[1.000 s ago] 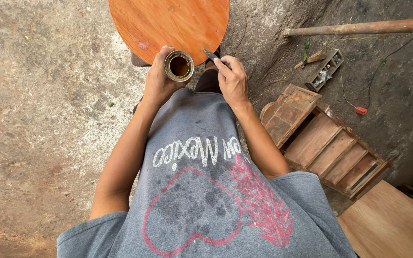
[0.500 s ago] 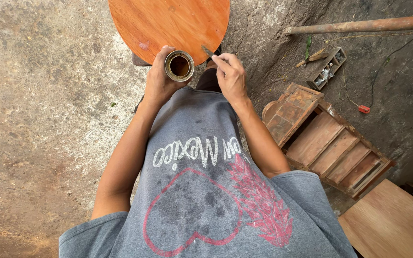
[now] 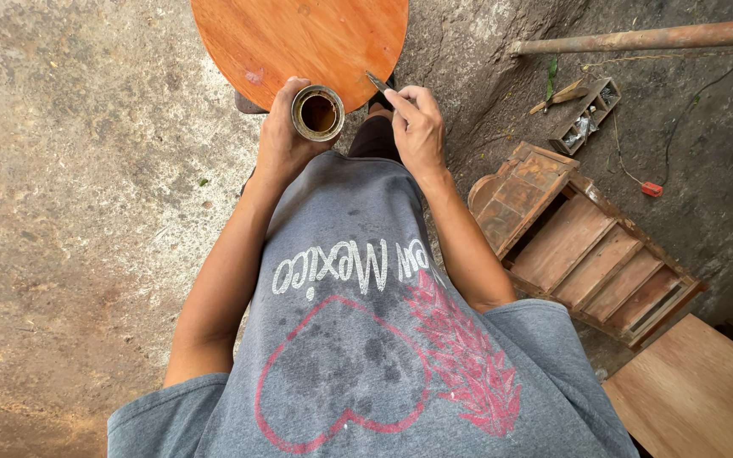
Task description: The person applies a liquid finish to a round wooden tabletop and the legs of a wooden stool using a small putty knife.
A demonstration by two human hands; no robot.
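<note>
The left hand (image 3: 277,140) grips an open varnish tin (image 3: 317,113). The right hand (image 3: 419,127) pinches a brush (image 3: 378,83), angled up-left, just right of the tin.

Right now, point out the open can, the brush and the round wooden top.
open can (image 3: 317,113), head view, dark liquid inside.
brush (image 3: 378,83), head view, tip.
round wooden top (image 3: 299,38), head view, bare orange surface.

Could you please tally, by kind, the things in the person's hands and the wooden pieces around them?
Open tins: 1, the small tin in the left hand
Brushes: 1, the brush in the right hand
Round wooden tops: 1
Carved wooden panels: 1
Flat boards: 1
Total: 5
</note>
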